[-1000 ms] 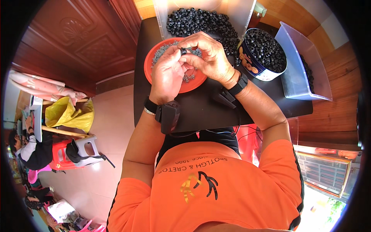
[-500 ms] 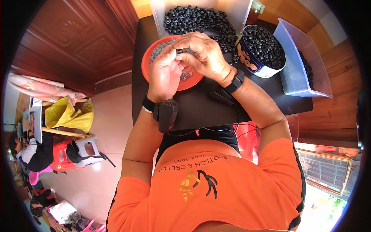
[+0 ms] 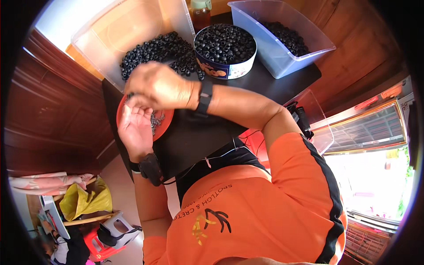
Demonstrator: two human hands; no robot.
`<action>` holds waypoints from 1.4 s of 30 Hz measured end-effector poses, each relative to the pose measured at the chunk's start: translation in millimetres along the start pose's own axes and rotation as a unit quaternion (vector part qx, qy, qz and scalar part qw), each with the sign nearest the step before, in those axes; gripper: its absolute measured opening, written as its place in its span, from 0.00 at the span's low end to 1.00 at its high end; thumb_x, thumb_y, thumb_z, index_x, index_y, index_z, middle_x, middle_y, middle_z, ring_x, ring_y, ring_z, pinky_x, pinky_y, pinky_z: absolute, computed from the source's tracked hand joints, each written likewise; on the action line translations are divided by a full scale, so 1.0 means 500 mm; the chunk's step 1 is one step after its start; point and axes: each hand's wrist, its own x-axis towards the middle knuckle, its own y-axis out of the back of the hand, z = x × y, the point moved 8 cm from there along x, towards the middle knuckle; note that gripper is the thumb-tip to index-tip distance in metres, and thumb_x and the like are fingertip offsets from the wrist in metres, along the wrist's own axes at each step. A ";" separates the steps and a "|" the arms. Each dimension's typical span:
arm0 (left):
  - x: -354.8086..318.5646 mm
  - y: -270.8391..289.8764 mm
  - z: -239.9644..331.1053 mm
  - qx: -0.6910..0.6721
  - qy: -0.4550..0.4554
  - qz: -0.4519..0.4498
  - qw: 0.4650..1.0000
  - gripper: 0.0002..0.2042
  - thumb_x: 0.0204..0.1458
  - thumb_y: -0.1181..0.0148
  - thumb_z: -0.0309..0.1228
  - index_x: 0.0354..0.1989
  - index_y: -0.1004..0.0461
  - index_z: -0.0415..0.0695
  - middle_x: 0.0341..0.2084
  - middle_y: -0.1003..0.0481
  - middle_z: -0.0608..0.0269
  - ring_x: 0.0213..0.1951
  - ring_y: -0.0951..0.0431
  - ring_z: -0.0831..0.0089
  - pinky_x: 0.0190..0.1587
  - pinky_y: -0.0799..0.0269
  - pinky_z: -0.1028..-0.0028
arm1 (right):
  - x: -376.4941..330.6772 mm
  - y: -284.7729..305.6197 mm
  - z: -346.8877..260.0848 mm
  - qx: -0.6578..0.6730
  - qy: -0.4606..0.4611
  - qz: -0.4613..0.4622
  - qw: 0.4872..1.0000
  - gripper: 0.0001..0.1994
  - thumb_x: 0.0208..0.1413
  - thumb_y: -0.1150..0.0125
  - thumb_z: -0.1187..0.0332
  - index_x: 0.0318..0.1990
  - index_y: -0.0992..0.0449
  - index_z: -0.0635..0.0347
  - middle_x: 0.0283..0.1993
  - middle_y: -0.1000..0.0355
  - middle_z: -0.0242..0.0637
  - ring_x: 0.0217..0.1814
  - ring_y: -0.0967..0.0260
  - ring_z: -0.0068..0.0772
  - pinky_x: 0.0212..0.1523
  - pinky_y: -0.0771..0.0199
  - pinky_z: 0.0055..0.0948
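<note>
My left hand [image 3: 137,130] is palm up over the near left part of an orange-red bowl [image 3: 167,128], its fingers curled together at the tips. A small dark spot shows by those fingertips, too little to name. Above and against it is my right hand [image 3: 154,86], back upward and smeared by motion, so what its fingers grip is hidden. Small grey pieces [image 3: 155,121] lie in the bowl beneath both hands. Just beyond the right hand, a heap of black ring-like pieces [image 3: 154,53] spills from a clear plastic bin [image 3: 104,48] lying on its side.
A round tin [image 3: 240,70] full of the same black pieces stands right of the heap. Farther right is a translucent bin [image 3: 278,62] with more of them. A lidded jar [image 3: 201,15] stands behind. All rest on a dark table [image 3: 198,137]. A cable [image 3: 221,152] crosses its near edge.
The view has swung, so the table and bins sit farther left. Half a second ago both hands pinched a small black piece together; now the right hand has moved across the left fingertips, blurred.
</note>
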 end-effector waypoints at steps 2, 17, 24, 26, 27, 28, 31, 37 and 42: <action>-0.004 0.020 -0.016 0.027 0.053 0.042 0.997 0.15 0.60 0.56 0.36 0.46 0.29 0.38 0.38 0.26 0.59 0.42 0.27 0.68 0.49 0.34 0.69 | 0.045 0.083 0.012 -0.110 -0.004 0.033 0.993 0.10 0.39 0.30 0.64 0.28 0.23 0.55 0.26 0.28 0.35 0.31 0.28 0.40 0.34 0.28 0.36; -0.001 -0.002 -0.045 0.063 0.130 0.041 0.989 0.13 0.60 0.55 0.37 0.39 0.29 0.39 0.35 0.25 0.59 0.39 0.26 0.68 0.45 0.33 0.71 | 0.022 0.345 0.124 -0.273 -0.240 -0.052 0.930 0.08 0.47 0.40 0.72 0.34 0.23 0.66 0.34 0.25 0.50 0.35 0.26 0.48 0.35 0.27 0.34; -0.009 0.007 -0.051 0.092 0.147 0.057 0.983 0.13 0.59 0.55 0.37 0.40 0.29 0.40 0.37 0.25 0.58 0.40 0.25 0.68 0.46 0.33 0.71 | -0.146 0.094 0.140 -0.147 -0.216 -0.320 0.911 0.07 0.46 0.42 0.67 0.32 0.21 0.56 0.30 0.24 0.40 0.36 0.26 0.45 0.40 0.27 0.39; -0.009 0.017 -0.052 0.093 0.150 0.064 0.982 0.15 0.60 0.56 0.38 0.42 0.30 0.39 0.39 0.26 0.57 0.42 0.26 0.67 0.49 0.34 0.69 | -0.177 0.067 0.140 -0.206 -0.197 -0.374 0.883 0.07 0.45 0.42 0.68 0.31 0.21 0.57 0.31 0.25 0.42 0.36 0.26 0.47 0.39 0.26 0.39; -0.009 0.016 -0.050 0.093 0.148 0.064 0.982 0.15 0.60 0.56 0.38 0.42 0.30 0.39 0.39 0.26 0.57 0.42 0.26 0.67 0.49 0.34 0.69 | -0.187 0.052 0.145 -0.225 -0.193 -0.409 0.863 0.06 0.44 0.43 0.71 0.30 0.21 0.58 0.30 0.25 0.43 0.37 0.26 0.46 0.39 0.26 0.38; -0.010 0.016 -0.049 0.091 0.147 0.075 0.982 0.14 0.59 0.55 0.38 0.40 0.30 0.40 0.37 0.25 0.58 0.40 0.26 0.67 0.47 0.34 0.70 | -0.190 0.047 0.145 -0.224 -0.192 -0.409 0.863 0.06 0.44 0.43 0.71 0.30 0.21 0.58 0.30 0.25 0.43 0.37 0.26 0.46 0.39 0.26 0.38; -0.011 0.016 -0.045 0.089 0.141 0.087 0.982 0.13 0.59 0.54 0.37 0.38 0.29 0.40 0.35 0.25 0.58 0.39 0.25 0.68 0.44 0.33 0.71 | -0.199 0.032 0.149 -0.295 -0.161 -0.431 0.837 0.06 0.43 0.44 0.73 0.29 0.21 0.58 0.30 0.25 0.42 0.36 0.25 0.46 0.38 0.25 0.38; -0.008 0.022 -0.040 0.078 0.132 0.097 0.983 0.12 0.58 0.54 0.37 0.38 0.29 0.41 0.35 0.25 0.58 0.38 0.25 0.68 0.43 0.33 0.71 | -0.199 0.034 0.152 -0.279 -0.158 -0.405 0.856 0.04 0.46 0.40 0.69 0.29 0.26 0.59 0.30 0.29 0.39 0.36 0.27 0.45 0.38 0.26 0.39; -0.010 0.030 -0.035 0.085 0.118 0.111 0.983 0.12 0.58 0.54 0.36 0.38 0.29 0.40 0.35 0.25 0.59 0.38 0.25 0.69 0.43 0.33 0.72 | -0.121 0.049 0.120 0.088 -0.304 -0.241 0.918 0.15 0.46 0.37 0.78 0.44 0.25 0.59 0.35 0.27 0.33 0.34 0.29 0.26 0.35 0.27 0.25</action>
